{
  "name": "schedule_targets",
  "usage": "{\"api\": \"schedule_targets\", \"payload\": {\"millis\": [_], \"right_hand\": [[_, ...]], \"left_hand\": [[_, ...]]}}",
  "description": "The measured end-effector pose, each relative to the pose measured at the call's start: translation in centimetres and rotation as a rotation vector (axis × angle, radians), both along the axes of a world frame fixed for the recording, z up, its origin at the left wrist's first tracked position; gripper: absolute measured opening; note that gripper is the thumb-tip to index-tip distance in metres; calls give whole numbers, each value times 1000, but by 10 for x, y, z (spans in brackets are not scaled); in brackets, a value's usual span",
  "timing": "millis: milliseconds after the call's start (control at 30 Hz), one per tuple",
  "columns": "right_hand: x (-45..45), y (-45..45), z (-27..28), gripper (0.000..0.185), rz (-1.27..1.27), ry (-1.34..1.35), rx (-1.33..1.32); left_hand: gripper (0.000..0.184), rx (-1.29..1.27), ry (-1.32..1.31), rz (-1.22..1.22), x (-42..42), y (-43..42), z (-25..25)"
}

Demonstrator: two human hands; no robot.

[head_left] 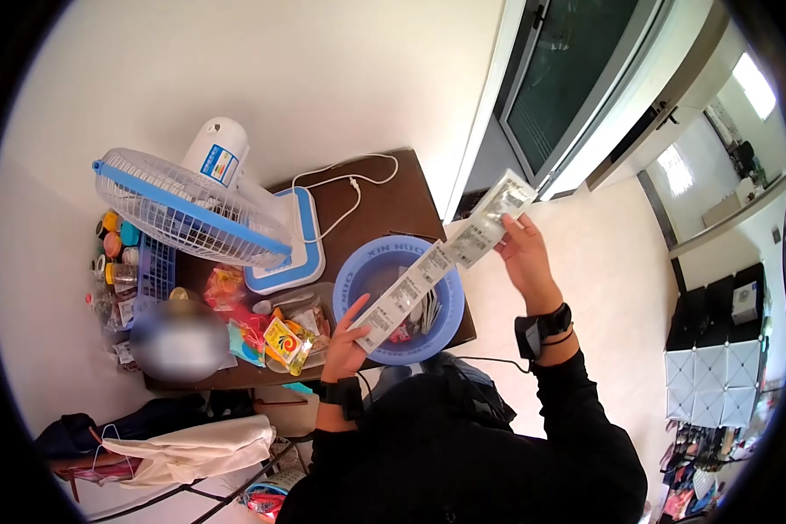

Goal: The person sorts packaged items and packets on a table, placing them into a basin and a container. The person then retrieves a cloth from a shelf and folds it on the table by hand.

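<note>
A long strip of joined, flat, pale packets (402, 297) with dark print stretches slantwise between my two hands, above a blue plastic basin (347, 275). My left hand (346, 348) grips the lower end, thumb on top. Toward the upper right end, my right hand (526, 258) holds the strip at its edge, where the packets look wider and shinier. Inside the basin lie several pale flat pieces (425, 312) and a small red item (400, 334), partly covered by the strip. The print is too small to read.
The brown table (393, 205) also bears a blue and white fan (192, 205) with its cord, a clear tray (321, 301) of snack packets, and a purple basket (155, 269). Jars crowd the left side. Clothes (192, 450) hang at lower left; a glass door (568, 83) stands at upper right.
</note>
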State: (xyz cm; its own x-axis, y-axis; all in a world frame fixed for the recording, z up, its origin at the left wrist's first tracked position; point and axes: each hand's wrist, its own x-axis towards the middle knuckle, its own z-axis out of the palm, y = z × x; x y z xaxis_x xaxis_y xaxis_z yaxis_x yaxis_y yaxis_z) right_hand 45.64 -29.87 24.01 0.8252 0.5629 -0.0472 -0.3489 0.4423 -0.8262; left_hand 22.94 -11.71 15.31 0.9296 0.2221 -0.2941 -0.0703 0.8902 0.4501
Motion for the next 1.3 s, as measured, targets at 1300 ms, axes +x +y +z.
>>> {"api": "schedule_targets", "payload": {"millis": [1300], "right_hand": [[-109,30,-46,30,179,-80,-250]], "left_hand": [[60,8,-151,-119,13,-33,17]]}}
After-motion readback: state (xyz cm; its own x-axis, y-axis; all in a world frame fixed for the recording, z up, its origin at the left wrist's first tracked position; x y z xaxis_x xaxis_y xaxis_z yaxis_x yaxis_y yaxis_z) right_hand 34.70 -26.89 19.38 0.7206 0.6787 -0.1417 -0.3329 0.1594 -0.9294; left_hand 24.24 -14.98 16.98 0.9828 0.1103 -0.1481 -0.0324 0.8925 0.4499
